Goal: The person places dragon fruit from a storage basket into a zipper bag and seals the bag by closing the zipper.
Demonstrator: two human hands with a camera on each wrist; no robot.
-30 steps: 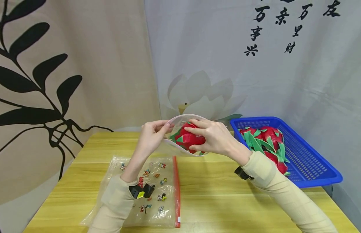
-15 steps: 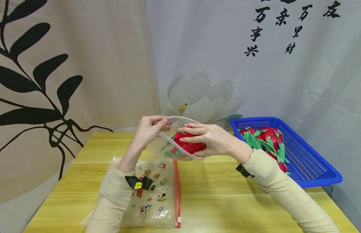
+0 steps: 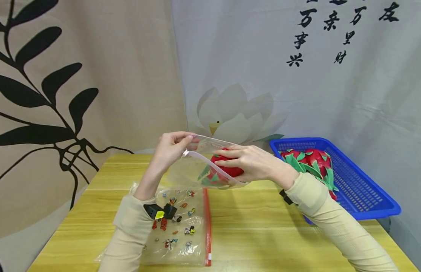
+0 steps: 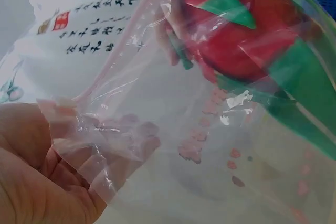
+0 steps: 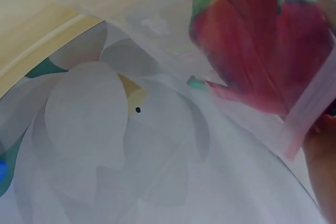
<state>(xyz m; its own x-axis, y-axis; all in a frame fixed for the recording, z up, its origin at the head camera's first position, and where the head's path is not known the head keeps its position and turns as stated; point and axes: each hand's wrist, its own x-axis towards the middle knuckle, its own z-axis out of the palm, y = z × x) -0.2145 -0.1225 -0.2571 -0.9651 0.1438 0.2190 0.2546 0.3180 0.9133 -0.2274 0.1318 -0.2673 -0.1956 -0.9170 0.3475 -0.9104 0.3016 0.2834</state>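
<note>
Held up over the table is a clear zip bag (image 3: pixel 183 170) with a pale pink zip edge, its mouth spread wide. My left hand (image 3: pixel 169 148) pinches the bag's corner by the zip; the left wrist view shows thumb and fingers (image 4: pixel 126 166) at that corner. A red dragon fruit (image 3: pixel 227 166) with green leaf tips sits in the bag's mouth, partly behind the clear film. Around its right side my right hand (image 3: pixel 253 162) grips it, fingertips inside the opening. The right wrist view shows the dragon fruit (image 5: pixel 262 51) close up through the film.
On the table's left part lies a flat clear bag (image 3: pixel 180 241) with cartoon prints and a red zip (image 3: pixel 208 226). A blue basket (image 3: pixel 360 189) at the right holds several more dragon fruits (image 3: pixel 316 162). A printed curtain (image 3: pixel 129 75) hangs behind the wooden table (image 3: pixel 251 241).
My left hand has drawn slightly left and stretched the bag's mouth longer. The dragon fruit now shows more behind the bag's near film, with my right hand still on it.
</note>
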